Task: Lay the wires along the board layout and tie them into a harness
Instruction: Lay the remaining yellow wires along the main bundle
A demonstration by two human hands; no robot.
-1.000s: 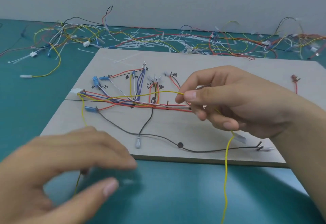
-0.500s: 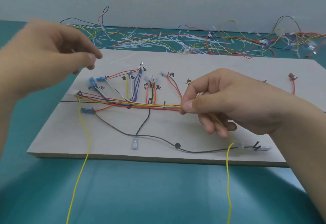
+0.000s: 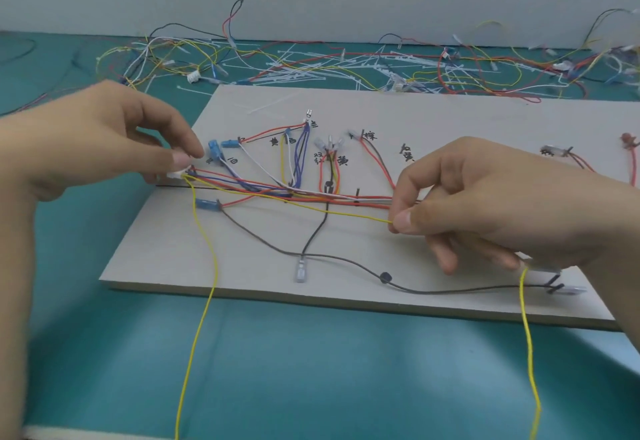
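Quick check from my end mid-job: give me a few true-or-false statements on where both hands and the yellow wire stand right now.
1. The right hand pinches the yellow wire. True.
2. The left hand hangs idle, away from the board. False: its fingers hold the white connector at the board's left edge.
3. The yellow wire lies wholly on the board. False: past the right hand it drops over the front edge.
4. Loose wires and cable ties lie behind the board. True.
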